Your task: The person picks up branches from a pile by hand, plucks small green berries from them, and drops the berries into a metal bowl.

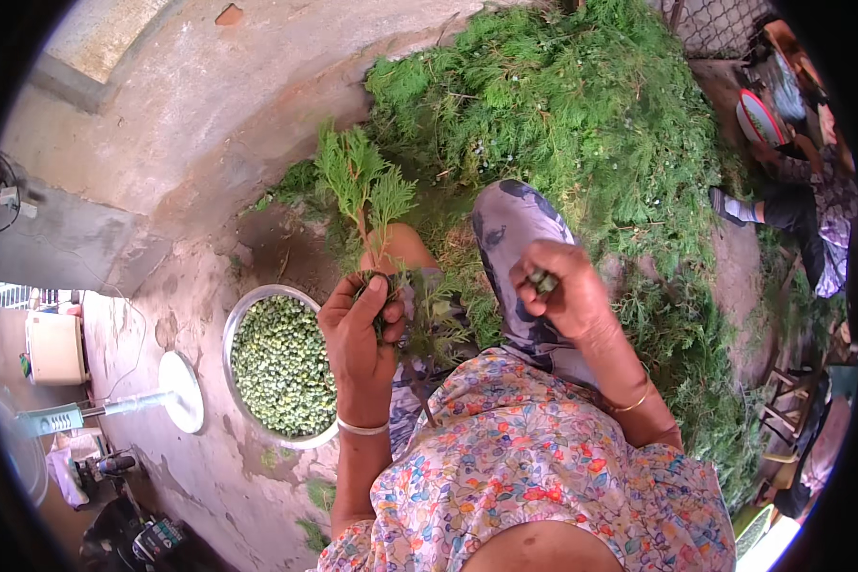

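Conifer sprig stands just left of the frame's centre, leafy tip pointing up; the left hand has its grip clamped on the stem, thumb over fingers. Right of centre, the right hand is curled closed round a few small green cones, apart from the sprig. To do this well, I judge, pinch the stem firmly, pluck each cone at its base without leaf, and empty the palm before it overfills. Left of the sprig, a metal basin full of similar cones sits on the floor, handy to the left hand. Cut branches fill the upper right; a pedestal fan stands lower left, another person shows at the right edge.
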